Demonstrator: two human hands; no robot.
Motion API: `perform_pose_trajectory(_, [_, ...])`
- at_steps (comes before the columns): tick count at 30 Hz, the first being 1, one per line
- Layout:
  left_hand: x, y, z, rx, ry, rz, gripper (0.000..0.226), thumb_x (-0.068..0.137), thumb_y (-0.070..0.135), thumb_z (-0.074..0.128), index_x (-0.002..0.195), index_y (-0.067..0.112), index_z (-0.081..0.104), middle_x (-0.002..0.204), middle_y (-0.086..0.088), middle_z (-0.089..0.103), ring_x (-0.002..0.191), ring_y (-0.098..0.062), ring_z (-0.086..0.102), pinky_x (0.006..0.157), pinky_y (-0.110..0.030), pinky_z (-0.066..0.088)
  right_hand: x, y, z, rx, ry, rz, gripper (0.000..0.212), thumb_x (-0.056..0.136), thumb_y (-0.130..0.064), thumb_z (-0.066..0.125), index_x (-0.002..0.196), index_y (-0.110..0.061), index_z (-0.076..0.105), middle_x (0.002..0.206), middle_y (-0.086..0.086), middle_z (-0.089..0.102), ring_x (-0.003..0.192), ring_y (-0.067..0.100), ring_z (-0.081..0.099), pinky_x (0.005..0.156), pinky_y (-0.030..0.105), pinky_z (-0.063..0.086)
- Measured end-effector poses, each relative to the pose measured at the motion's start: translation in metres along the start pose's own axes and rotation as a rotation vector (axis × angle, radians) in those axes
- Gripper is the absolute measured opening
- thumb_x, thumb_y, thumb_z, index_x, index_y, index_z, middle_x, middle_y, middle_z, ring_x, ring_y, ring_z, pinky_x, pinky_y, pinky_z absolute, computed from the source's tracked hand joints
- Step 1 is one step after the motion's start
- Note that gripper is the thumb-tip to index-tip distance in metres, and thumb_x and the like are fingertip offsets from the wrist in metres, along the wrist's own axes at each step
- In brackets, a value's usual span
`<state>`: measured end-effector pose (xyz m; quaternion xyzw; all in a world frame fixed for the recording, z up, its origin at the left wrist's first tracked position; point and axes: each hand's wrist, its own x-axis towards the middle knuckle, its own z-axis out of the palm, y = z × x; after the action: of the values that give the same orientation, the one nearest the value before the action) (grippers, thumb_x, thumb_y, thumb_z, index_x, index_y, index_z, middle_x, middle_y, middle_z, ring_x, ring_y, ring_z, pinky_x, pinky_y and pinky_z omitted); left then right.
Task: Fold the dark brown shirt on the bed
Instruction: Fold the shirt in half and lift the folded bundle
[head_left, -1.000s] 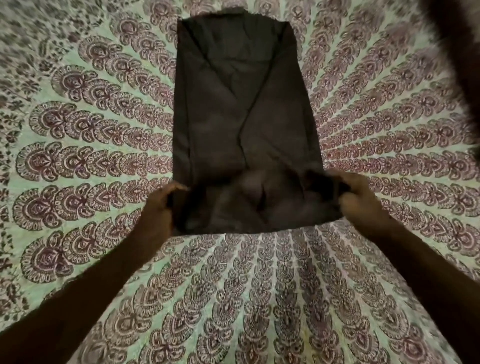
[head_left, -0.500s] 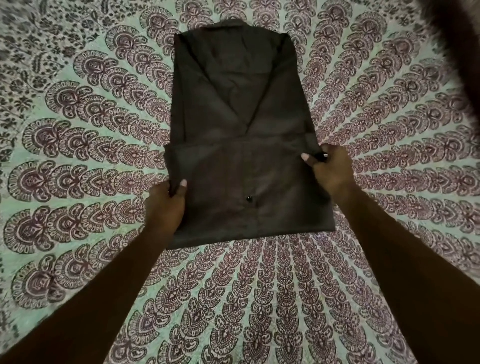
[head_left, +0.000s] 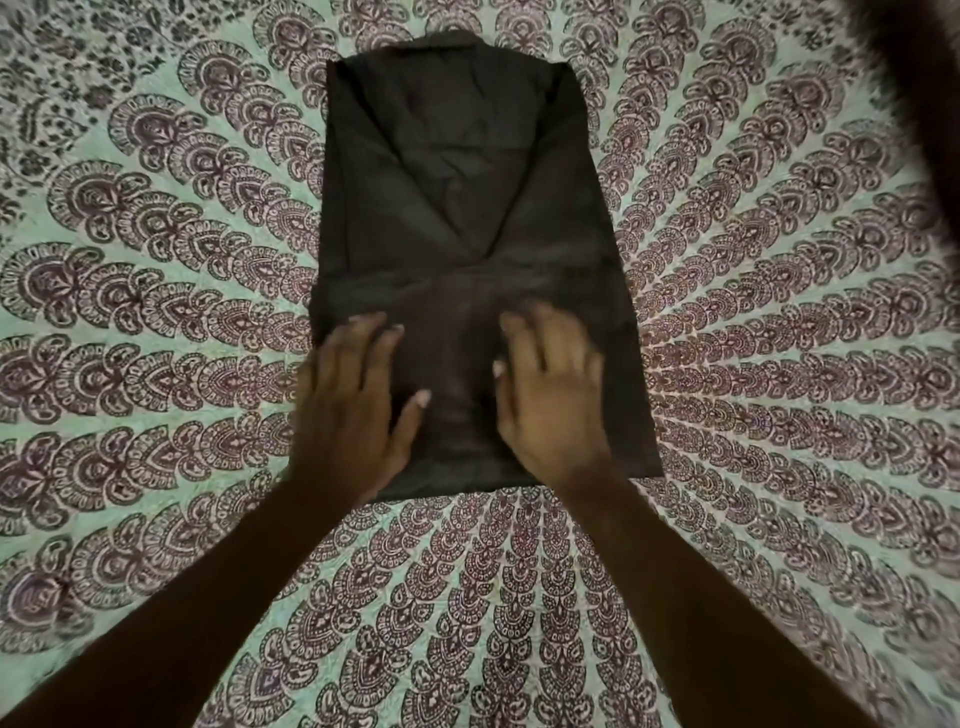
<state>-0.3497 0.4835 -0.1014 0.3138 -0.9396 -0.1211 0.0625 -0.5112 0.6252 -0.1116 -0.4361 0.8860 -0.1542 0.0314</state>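
Observation:
The dark brown shirt (head_left: 462, 208) lies flat on the bed as a narrow rectangle, its sleeves folded in and its near end folded up over the middle. My left hand (head_left: 353, 410) rests palm down on the left side of that folded flap, fingers straight. On the flap's right side my right hand (head_left: 550, 395) lies flat too, fingers spread and slightly blurred. Both hands press on the cloth and hold nothing.
A pale green bedspread (head_left: 156, 312) with a dark red fan pattern covers the whole bed around the shirt. A dark blurred shape (head_left: 914, 93) hangs in the top right corner.
Both hands lifted the shirt's near end, folded it away from me over the middle, let go of its corners and now lie flat on the flap.

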Motion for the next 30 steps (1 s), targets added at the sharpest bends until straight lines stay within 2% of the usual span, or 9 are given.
perform_pose_trajectory(3, [-0.001, -0.011, 0.022, 0.115, -0.196, 0.112, 0.084, 0.096, 0.066, 0.044, 0.163, 0.02, 0.023, 0.174, -0.002, 0.009, 0.159, -0.03, 0.01, 0.123, -0.056, 0.022, -0.015, 0.002, 0.023, -0.06, -0.266, -0.138, 0.059, 0.105, -0.048, 0.04, 0.161, -0.032, 0.033, 0.174, 0.002, 0.017, 0.159, 0.029, 0.016, 0.12, 0.055, 0.027])
perform_pose_trajectory(6, [0.0, -0.019, 0.035, 0.187, -0.259, 0.061, 0.091, 0.088, 0.082, 0.036, 0.164, 0.037, 0.015, 0.174, 0.0, -0.006, 0.158, -0.042, -0.002, 0.122, -0.065, 0.015, -0.004, 0.031, 0.025, -0.15, -0.299, -0.152, 0.066, 0.099, -0.074, 0.032, 0.161, -0.053, 0.02, 0.176, -0.004, 0.003, 0.162, 0.028, 0.004, 0.124, 0.058, 0.016])
perform_pose_trajectory(9, [0.002, -0.02, 0.04, 0.198, -0.275, -0.011, 0.095, 0.082, 0.088, 0.039, 0.162, 0.046, 0.013, 0.174, -0.003, -0.013, 0.155, -0.053, -0.006, 0.118, -0.072, 0.013, 0.01, 0.072, 0.017, -0.219, -0.288, -0.062, 0.076, 0.092, -0.087, 0.029, 0.16, -0.058, 0.013, 0.176, -0.006, 0.0, 0.162, 0.027, 0.005, 0.124, 0.061, 0.017])
perform_pose_trajectory(14, [0.005, -0.021, 0.035, 0.14, -0.319, -0.017, 0.095, 0.078, 0.09, 0.041, 0.161, 0.049, 0.015, 0.174, -0.001, -0.01, 0.156, -0.05, -0.003, 0.117, -0.074, 0.015, 0.013, 0.125, -0.006, -0.207, -0.309, 0.129, 0.078, 0.091, -0.086, 0.023, 0.161, -0.056, 0.004, 0.176, -0.004, -0.002, 0.162, 0.034, 0.004, 0.124, 0.065, 0.016])
perform_pose_trajectory(17, [-0.003, -0.018, 0.018, 0.047, -0.297, -0.05, 0.083, 0.086, 0.079, 0.041, 0.157, 0.037, 0.032, 0.171, -0.006, 0.01, 0.154, -0.043, 0.017, 0.117, -0.068, 0.019, -0.006, 0.13, -0.026, -0.175, -0.319, 0.159, 0.08, 0.095, -0.081, 0.019, 0.165, -0.045, 0.003, 0.176, 0.005, -0.006, 0.162, 0.035, -0.004, 0.127, 0.064, 0.009])
perform_pose_trajectory(20, [-0.04, -0.02, 0.002, -0.007, -0.226, 0.038, 0.076, 0.085, 0.069, 0.051, 0.141, 0.018, 0.052, 0.145, -0.014, 0.042, 0.129, -0.037, 0.045, 0.109, -0.059, 0.034, -0.053, 0.125, -0.042, -0.122, -0.37, -0.094, 0.084, 0.098, -0.072, 0.033, 0.167, -0.028, 0.013, 0.176, 0.006, -0.007, 0.162, 0.031, 0.002, 0.127, 0.063, 0.01])
perform_pose_trajectory(24, [-0.093, -0.04, 0.01, 0.054, -0.328, 0.224, 0.069, 0.082, 0.057, 0.059, 0.134, 0.013, 0.059, 0.139, -0.013, 0.052, 0.125, -0.037, 0.052, 0.105, -0.053, 0.039, -0.11, 0.124, -0.028, -0.137, -0.445, -0.275, 0.069, 0.101, -0.052, 0.04, 0.163, -0.023, 0.026, 0.174, 0.008, 0.015, 0.158, 0.025, 0.024, 0.121, 0.059, 0.027])
perform_pose_trajectory(27, [-0.094, -0.046, 0.016, 0.109, -0.246, 0.255, 0.048, 0.094, 0.043, 0.051, 0.127, 0.011, 0.066, 0.135, -0.013, 0.06, 0.12, -0.037, 0.057, 0.101, -0.052, 0.041, -0.109, 0.125, -0.02, -0.111, -0.367, -0.238, 0.055, 0.102, -0.041, 0.04, 0.154, -0.023, 0.043, 0.167, 0.008, 0.034, 0.151, 0.027, 0.034, 0.117, 0.057, 0.031])
perform_pose_trajectory(30, [-0.075, -0.041, 0.012, 0.127, -0.128, 0.324, 0.033, 0.096, 0.026, 0.048, 0.107, 0.006, 0.072, 0.113, -0.016, 0.07, 0.1, -0.037, 0.065, 0.092, -0.051, 0.046, -0.086, 0.118, -0.02, -0.047, -0.256, -0.255, 0.049, 0.089, -0.026, 0.047, 0.137, -0.017, 0.054, 0.145, 0.011, 0.056, 0.13, 0.032, 0.05, 0.107, 0.051, 0.033])
